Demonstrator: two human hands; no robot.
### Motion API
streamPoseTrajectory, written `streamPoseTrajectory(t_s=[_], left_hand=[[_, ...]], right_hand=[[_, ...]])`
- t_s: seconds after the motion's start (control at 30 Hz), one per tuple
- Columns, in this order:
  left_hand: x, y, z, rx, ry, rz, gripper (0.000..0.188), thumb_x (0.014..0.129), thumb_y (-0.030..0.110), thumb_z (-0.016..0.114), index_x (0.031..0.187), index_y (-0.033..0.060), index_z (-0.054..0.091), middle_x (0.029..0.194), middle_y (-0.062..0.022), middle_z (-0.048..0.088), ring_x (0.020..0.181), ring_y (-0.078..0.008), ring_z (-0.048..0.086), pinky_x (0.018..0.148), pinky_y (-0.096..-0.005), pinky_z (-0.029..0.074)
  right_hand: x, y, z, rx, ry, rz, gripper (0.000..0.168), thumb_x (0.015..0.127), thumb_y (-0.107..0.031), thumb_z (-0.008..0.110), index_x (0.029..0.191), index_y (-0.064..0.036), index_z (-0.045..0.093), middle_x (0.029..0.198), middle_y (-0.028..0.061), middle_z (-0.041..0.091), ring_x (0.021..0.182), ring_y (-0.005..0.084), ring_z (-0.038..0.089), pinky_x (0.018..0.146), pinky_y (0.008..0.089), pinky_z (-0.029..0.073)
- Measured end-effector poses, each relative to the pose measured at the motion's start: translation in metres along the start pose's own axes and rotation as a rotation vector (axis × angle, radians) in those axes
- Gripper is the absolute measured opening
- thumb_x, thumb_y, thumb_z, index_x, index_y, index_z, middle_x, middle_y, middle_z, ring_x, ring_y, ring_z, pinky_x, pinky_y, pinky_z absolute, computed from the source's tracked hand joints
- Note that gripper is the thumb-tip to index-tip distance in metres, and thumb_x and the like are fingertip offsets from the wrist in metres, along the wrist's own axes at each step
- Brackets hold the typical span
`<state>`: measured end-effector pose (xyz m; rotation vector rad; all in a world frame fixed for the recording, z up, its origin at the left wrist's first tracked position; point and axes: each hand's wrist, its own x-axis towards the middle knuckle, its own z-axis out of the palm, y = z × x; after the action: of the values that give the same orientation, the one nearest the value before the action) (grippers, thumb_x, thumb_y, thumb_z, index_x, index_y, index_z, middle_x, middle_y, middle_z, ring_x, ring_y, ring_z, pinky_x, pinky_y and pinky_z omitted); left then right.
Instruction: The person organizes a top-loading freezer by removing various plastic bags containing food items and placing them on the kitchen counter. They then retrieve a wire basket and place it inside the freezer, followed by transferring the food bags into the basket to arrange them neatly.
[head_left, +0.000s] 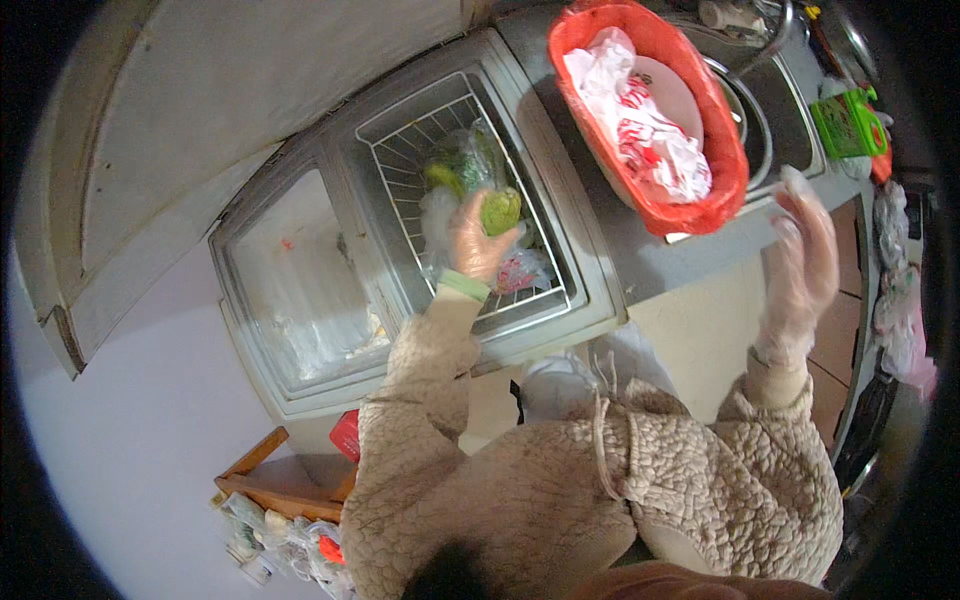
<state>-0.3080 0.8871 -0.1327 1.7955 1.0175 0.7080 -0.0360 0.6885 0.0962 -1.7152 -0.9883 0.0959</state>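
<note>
My left hand (480, 244), in a clear plastic glove, is closed around a round green vegetable (500, 211) over the wire basket (517, 304) of an open chest freezer. Under and around that hand lie bagged green produce (469, 161) and a clear bag with pink and red print (519, 271). My right hand (804, 244), also gloved in clear plastic, is raised at the right and holds nothing, its fingers apart. Between the hands, further up, a red-lined bin (731, 180) holds a crumpled white and red plastic bag (664, 150) and a pale round dish or lid (667, 90).
The freezer's frosted left compartment (300, 300) stands open beneath its raised lid (225, 82). A sink (795, 112) and a green jug (847, 124) are at the upper right. Plastic bags (900, 315) line the right edge. A wooden stool or chair (285, 495) is at lower left.
</note>
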Motion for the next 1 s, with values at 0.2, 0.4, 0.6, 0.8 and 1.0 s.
streamPoseTrajectory(t_s=[0.2, 0.4, 0.6, 0.8, 1.0], left_hand=[[0.058, 0.207, 0.022, -0.150, 0.121, 0.791, 0.070, 0.056, 0.004, 0.084, 0.118, 0.0091, 0.052, 0.124, -0.0121, 0.053, 0.113, -0.0272, 0.053, 0.098, -0.0376, 0.043], [0.067, 0.241, 0.053, 0.446, -0.194, 0.820, 0.069, 0.060, 0.027, 0.082, 0.120, 0.0103, 0.054, 0.122, -0.0109, 0.056, 0.118, -0.0294, 0.049, 0.100, -0.0466, 0.033], [0.059, 0.158, -0.051, 0.125, -0.176, 0.410, 0.048, 0.079, 0.019, 0.071, 0.121, 0.0022, 0.056, 0.118, -0.0168, 0.060, 0.108, -0.0285, 0.058, 0.094, -0.0357, 0.044], [0.001, 0.039, -0.020, 1.139, -0.691, -0.231, 0.075, 0.074, 0.036, 0.070, 0.139, 0.0173, 0.038, 0.152, -0.0131, 0.018, 0.138, -0.0348, 0.021, 0.107, -0.0616, 0.022], [-0.010, -0.114, 0.035, 1.326, -0.497, 0.324, 0.051, 0.077, 0.033, 0.065, 0.125, 0.0184, 0.055, 0.145, -0.0105, 0.035, 0.133, -0.0344, 0.032, 0.105, -0.0648, 0.018]], right_hand=[[0.001, 0.013, 0.000, 0.272, 0.090, 0.018, 0.018, 0.094, -0.014, 0.052, 0.095, 0.002, 0.060, 0.086, 0.0065, 0.061, 0.072, 0.0122, 0.055, 0.065, 0.0247, 0.044], [0.048, 0.033, 0.044, 0.101, -0.265, -0.186, 0.034, 0.095, -0.023, 0.046, 0.121, -0.001, 0.053, 0.118, 0.0131, 0.058, 0.110, 0.0240, 0.055, 0.098, 0.0326, 0.039], [0.057, 0.075, 0.095, -0.426, -0.925, -0.270, 0.029, 0.089, -0.029, 0.055, 0.099, -0.006, 0.069, 0.124, 0.0122, 0.056, 0.111, 0.0311, 0.054, 0.097, 0.0391, 0.040], [0.057, 0.035, 0.082, -0.366, -0.569, -0.345, 0.027, 0.088, -0.016, 0.059, 0.113, -0.004, 0.062, 0.122, 0.0127, 0.057, 0.112, 0.0275, 0.056, 0.096, 0.0343, 0.042], [0.002, 0.013, 0.039, -0.182, -0.300, -0.127, 0.023, 0.089, -0.010, 0.058, 0.109, -0.001, 0.062, 0.112, 0.0125, 0.063, 0.107, 0.0232, 0.058, 0.094, 0.0346, 0.043]])
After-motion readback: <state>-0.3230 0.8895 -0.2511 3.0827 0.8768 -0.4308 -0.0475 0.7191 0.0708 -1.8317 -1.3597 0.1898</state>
